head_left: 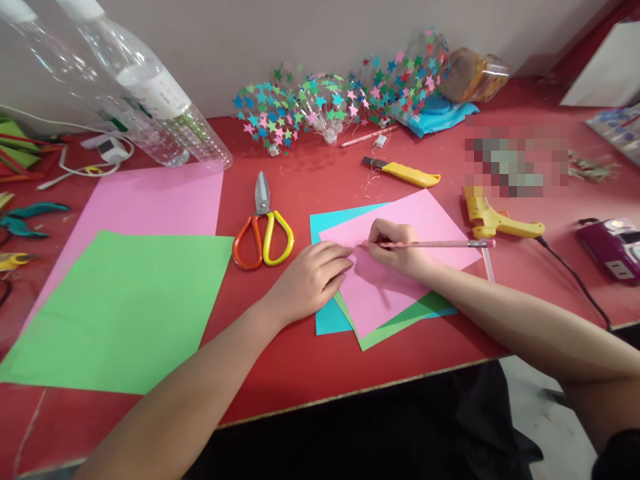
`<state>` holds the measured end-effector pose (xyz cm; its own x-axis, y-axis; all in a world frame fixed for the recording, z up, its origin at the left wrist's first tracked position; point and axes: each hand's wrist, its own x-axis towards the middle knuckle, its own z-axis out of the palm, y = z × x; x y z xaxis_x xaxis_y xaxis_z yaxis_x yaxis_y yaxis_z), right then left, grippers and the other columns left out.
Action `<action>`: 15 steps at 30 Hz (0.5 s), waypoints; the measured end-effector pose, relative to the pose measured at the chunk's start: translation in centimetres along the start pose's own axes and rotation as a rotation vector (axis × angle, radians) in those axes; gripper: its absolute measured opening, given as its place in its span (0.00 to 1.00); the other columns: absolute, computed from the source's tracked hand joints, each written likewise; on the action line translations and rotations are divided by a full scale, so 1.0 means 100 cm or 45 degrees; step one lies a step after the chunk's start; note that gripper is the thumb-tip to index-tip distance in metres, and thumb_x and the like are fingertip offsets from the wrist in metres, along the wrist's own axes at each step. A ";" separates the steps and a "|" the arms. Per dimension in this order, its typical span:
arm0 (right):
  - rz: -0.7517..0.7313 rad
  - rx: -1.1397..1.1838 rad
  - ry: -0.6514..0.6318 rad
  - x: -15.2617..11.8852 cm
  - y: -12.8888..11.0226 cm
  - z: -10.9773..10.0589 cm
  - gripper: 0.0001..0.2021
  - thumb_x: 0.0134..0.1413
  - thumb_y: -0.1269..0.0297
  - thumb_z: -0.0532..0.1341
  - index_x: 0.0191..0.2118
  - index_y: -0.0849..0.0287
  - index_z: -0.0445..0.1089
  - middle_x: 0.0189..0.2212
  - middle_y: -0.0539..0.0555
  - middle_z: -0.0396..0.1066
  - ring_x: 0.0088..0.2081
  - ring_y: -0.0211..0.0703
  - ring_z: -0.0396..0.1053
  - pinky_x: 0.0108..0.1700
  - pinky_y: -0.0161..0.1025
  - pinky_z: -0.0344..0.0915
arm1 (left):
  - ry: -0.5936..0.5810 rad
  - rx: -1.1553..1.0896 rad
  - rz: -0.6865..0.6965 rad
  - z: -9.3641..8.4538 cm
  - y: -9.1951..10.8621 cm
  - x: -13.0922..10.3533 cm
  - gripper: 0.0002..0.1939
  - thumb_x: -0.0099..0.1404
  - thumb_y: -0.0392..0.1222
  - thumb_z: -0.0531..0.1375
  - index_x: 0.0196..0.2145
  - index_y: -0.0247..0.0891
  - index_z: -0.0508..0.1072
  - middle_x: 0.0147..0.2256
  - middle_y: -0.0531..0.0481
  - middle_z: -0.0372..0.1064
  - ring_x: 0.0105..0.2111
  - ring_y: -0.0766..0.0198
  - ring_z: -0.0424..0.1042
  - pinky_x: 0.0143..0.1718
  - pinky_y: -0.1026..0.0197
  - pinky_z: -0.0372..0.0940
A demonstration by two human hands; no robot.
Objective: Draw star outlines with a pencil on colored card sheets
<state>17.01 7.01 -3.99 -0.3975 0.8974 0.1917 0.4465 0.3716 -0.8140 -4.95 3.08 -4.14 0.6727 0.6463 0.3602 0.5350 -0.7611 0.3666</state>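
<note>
A pink pencil (440,245) lies in the closed fingers of my right hand (397,247), its tip down on a pink paper sheet (385,293) and its eraser end pointing right. My left hand (320,275) rests flat on the left side of that sheet, fingers stretched toward the pencil tip. Under the pink sheet, corners of a green sheet (367,340) and a blue sheet (327,320) stick out. Scissors (263,230) with one red and one yellow handle lie left of the stack, blades pointing away from me.
A yellow utility knife (407,175) and a yellow glue gun (503,220) lie beyond and right of the stack. Large green paper (120,307) overlaps pink paper (160,200) at left. Plastic bottles (160,100) and star-covered clear shapes (325,100) stand along the wall. A purple socket box (613,250) sits far right.
</note>
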 end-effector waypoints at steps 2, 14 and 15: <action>-0.014 -0.022 -0.012 0.000 0.000 0.000 0.08 0.47 0.73 0.58 0.24 0.57 0.58 0.18 0.44 0.57 0.22 0.32 0.53 0.26 0.34 0.50 | -0.002 0.000 -0.002 0.000 0.000 0.000 0.11 0.68 0.32 0.56 0.47 0.33 0.74 0.50 0.40 0.73 0.52 0.52 0.69 0.52 0.46 0.68; -0.041 0.095 0.005 0.000 0.001 0.001 0.08 0.49 0.71 0.59 0.24 0.57 0.59 0.19 0.44 0.59 0.21 0.32 0.54 0.25 0.33 0.51 | -0.002 -0.001 -0.003 0.001 0.000 0.000 0.11 0.69 0.32 0.56 0.47 0.33 0.74 0.50 0.40 0.73 0.52 0.52 0.69 0.52 0.45 0.68; -0.011 0.174 0.027 0.000 0.000 0.000 0.08 0.52 0.69 0.58 0.25 0.57 0.59 0.18 0.45 0.60 0.21 0.32 0.55 0.25 0.33 0.51 | 0.001 -0.001 -0.001 0.001 0.000 -0.001 0.11 0.69 0.32 0.56 0.47 0.33 0.74 0.50 0.40 0.73 0.52 0.52 0.69 0.52 0.45 0.68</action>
<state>16.98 6.99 -4.04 -0.3831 0.8998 0.2091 0.3293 0.3445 -0.8792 -4.97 3.08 -4.25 0.6719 0.6471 0.3604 0.5354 -0.7605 0.3673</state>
